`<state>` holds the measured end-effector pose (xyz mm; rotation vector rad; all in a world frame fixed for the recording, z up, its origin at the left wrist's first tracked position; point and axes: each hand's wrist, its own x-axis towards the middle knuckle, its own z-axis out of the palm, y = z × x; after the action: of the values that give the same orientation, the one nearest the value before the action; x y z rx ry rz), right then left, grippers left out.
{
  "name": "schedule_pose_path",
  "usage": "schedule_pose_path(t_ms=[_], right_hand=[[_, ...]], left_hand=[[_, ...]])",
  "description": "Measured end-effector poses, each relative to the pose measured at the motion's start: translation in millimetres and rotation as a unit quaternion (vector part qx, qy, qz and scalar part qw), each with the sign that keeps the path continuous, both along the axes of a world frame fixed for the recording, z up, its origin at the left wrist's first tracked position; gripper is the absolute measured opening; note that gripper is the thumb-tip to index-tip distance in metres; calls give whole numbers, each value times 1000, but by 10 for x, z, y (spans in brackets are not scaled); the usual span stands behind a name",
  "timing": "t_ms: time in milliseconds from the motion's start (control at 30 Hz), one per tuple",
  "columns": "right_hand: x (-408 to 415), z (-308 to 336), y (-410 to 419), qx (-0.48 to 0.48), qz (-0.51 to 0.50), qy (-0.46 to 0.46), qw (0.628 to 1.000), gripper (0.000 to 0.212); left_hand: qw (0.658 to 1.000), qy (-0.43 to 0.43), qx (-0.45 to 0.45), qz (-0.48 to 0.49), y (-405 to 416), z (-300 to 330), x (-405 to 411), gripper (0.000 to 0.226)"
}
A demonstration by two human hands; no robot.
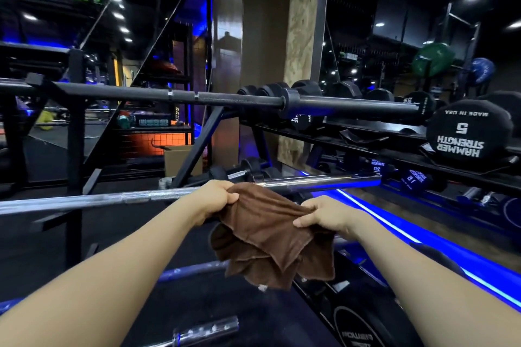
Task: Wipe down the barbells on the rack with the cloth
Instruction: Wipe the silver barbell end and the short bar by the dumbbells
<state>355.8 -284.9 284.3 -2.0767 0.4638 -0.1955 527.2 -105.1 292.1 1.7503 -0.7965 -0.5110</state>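
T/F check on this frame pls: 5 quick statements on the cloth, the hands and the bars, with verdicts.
1. Both hands grip the brown cloth. True: left hand and right hand each pinch an edge.
2. The cloth is blue. False: it is brown.
3. The black barbell sits higher on the rack than the chrome barbell. True.
4. The cloth is wrapped round the black barbell. False: it hangs between the hands, down by the chrome barbell.
5. The nearest dumbbell is marked 50. False: it reads 5.
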Motion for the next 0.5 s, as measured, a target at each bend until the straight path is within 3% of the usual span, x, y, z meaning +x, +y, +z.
schedule_pose_path(t_ms=[100, 233, 333, 400, 500], right_hand=[[61, -42, -32, 45, -16, -39, 998, 20], [6, 12, -56, 103, 41, -65, 992, 25], [-3, 78, -36, 74, 71, -61, 993, 33], [46, 91, 17, 48, 76, -84, 992, 18], [123, 62, 90, 56, 78, -135, 986, 35]], left_hand=[[1000, 12, 5, -23, -10, -29, -18, 30], [991, 26, 15, -128, 22, 2, -115, 40], [977, 42, 15, -208, 29, 25, -173, 42], [974, 25, 9, -227, -29, 27, -276, 41], [975, 6, -60, -212, -178, -45, -442, 39]])
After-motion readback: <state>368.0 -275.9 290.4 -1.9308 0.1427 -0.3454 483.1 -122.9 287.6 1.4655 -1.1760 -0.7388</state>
